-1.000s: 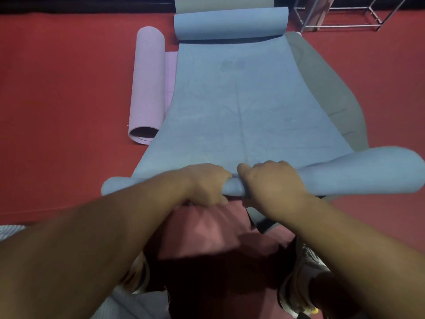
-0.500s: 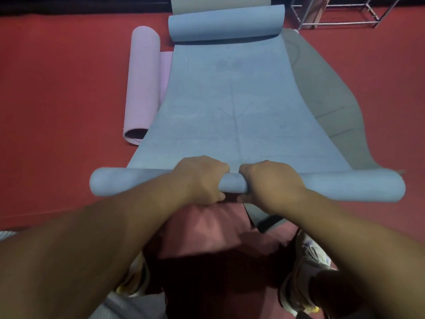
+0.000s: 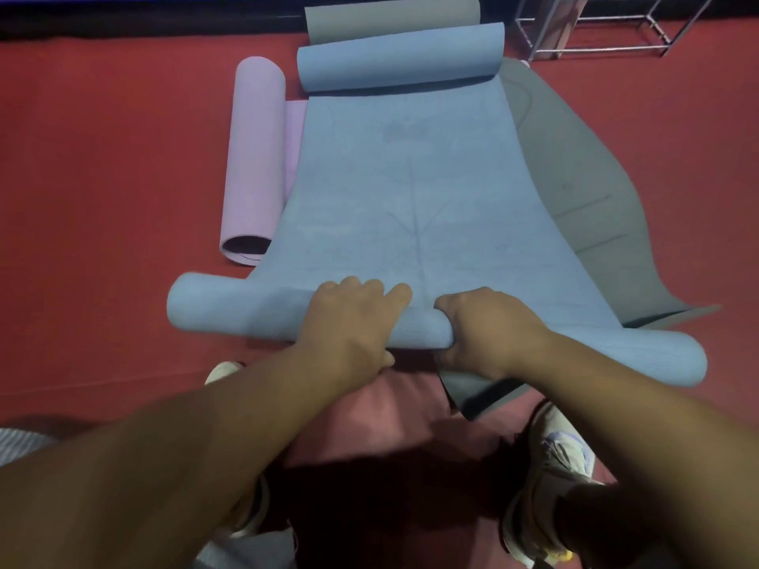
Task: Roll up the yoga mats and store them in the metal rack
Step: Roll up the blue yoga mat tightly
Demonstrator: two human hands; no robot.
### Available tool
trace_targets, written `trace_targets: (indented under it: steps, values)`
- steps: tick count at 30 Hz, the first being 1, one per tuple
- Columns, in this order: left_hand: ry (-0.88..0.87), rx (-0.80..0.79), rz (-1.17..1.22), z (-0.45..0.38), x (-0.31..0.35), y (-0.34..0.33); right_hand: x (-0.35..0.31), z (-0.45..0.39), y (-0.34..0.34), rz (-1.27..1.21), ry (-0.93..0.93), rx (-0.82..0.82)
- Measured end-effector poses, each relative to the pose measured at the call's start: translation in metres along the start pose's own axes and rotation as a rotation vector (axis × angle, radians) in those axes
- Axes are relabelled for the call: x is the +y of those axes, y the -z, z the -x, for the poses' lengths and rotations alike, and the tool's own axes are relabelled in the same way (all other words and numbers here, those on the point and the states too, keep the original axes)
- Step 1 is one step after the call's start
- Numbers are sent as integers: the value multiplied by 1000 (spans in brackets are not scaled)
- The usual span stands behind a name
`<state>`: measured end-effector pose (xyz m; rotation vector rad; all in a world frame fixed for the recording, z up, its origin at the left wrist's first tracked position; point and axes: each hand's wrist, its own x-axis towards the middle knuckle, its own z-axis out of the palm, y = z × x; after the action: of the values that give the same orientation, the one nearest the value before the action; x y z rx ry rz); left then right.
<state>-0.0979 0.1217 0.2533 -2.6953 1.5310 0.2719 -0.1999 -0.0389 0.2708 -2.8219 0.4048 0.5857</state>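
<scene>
Now the near end of the blue yoga mat [image 3: 410, 207] is sitting as a firmer, thicker roll [image 3: 230, 305] than it was a second ago, when the right side was flaring loose and lifted; that end is now lying tight and level with the left. The left hand [image 3: 353, 322] has changed its hold: its fingers are spreading flatter over the top of the roll, reaching toward the flat part, rather than curling round it. The right hand [image 3: 488, 330] is still gripping the roll with fingers wrapped over and thumb tucked beneath. Most of the mat is still lying flat on the red floor [image 3: 102, 178], its far end curled up, so the rolling looks only just begun. A lilac rolled mat [image 3: 254, 158] is lying to the left, a grey mat [image 3: 575, 178] is spreading under the right side, and the metal rack [image 3: 616, 34] is standing far right, with no mat visible in it.
</scene>
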Motion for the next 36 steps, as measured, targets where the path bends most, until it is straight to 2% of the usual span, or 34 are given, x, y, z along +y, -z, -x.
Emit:
trace_targets:
  steps: [2, 5, 7, 9, 11, 13, 16, 18, 20, 22, 24, 26, 28, 30, 32, 34, 36]
  values:
    - [9, -10, 17, 1, 1, -8, -1, 2, -5, 45, 26, 49]
    - [15, -211, 125, -8, -15, -4, -10, 6, -19, 199, 81, 196]
    - [-11, -296, 139, -12, -20, 4, -13, 7, -22, 175, 80, 187]
    - [-12, -249, 117, -8, -15, 6, -8, 5, -19, 61, 59, 100]
    - [-19, -128, 61, 1, -5, 1, -2, 4, -13, -39, 79, 26]
    - [-26, -81, 45, 4, -1, -7, 0, 4, -13, -31, 101, 14]
    - [14, -210, 124, 2, -12, -3, -10, 6, -28, 164, 130, 167]
    - [9, -289, 173, 0, -18, 6, -16, 4, -35, 186, 144, 210]
    - [-4, -245, 167, 1, -17, 9, -11, 2, -28, 61, 112, 98]
    - [-41, -102, 75, 5, -10, 6, 0, -1, -16, -87, 106, -16]
    - [-76, -37, -5, 6, -4, -1, 2, 0, -11, -109, 119, -35]
    - [-33, -111, 44, 4, -6, 0, -6, 4, -16, 19, 104, 43]
    - [-15, -254, 139, 0, -15, 5, -19, 8, -25, 140, 105, 120]
    - [-32, -340, 188, -3, -22, 13, -24, 9, -25, 105, 108, 102]
    - [-39, -308, 175, -2, -20, 16, -15, 5, -16, -7, 106, 18]
    - [-70, -196, 70, 3, -8, 9, -6, 3, -6, -83, 113, -67]
    - [-68, -152, 36, 5, 1, 0, -5, 4, -6, -39, 113, -58]
